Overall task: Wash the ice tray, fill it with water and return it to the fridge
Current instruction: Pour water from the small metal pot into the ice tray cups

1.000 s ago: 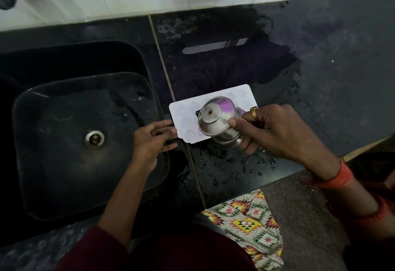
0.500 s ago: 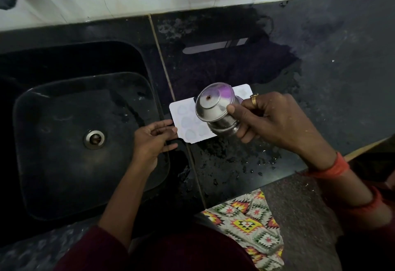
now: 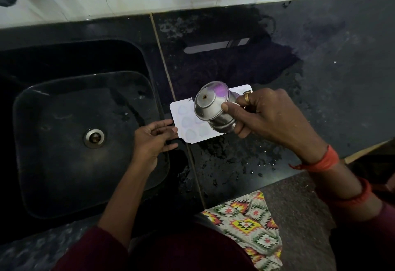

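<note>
Your left hand pinches the ice tray, right hand grips the tipped cup; pour fast and it'll likely flood the counter.

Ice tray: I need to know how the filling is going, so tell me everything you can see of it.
The ice tray is white, plastic-looking, a flat rectangle with rounded corners and rows of rounded hollows. It lies flat on the wet black countertop, just right of the sink. The left hand holds its left end; the right hand tips a steel cup over it, hiding part. Water level cannot be told.
</note>
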### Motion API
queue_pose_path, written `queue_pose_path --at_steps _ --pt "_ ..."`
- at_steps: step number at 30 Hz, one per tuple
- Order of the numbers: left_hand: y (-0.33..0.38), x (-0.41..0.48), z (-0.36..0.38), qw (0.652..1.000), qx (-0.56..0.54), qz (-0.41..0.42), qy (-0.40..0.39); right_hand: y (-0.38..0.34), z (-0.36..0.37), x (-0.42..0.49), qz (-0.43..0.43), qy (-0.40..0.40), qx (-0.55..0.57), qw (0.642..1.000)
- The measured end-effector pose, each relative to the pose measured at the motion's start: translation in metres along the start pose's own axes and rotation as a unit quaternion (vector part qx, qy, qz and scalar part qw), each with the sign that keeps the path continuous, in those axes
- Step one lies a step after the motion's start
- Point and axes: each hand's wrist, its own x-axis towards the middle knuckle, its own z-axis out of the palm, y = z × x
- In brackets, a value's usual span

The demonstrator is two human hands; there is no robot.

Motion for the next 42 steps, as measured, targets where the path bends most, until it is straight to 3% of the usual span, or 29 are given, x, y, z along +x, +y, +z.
queue_pose_path --at_steps 32,37,42 --pt "0.0005 0.0000 0.0010 1.000 -0.004 -0.002 0.001 0.0025 0.0016 0.0023 0.002 -0.001 0.002 1.000" --pt "0.0000 0.0005 0.0016 1.000 -0.008 -0.001 0.004 -0.0003 0.0007 0.0002 0.046 -0.010 0.097 0.994" --pt "0.0005 0.0004 0.0013 1.000 -0.011 -0.005 0.004 -0.0014 -0.0004 0.0053 0.093 -0.008 0.259 0.961"
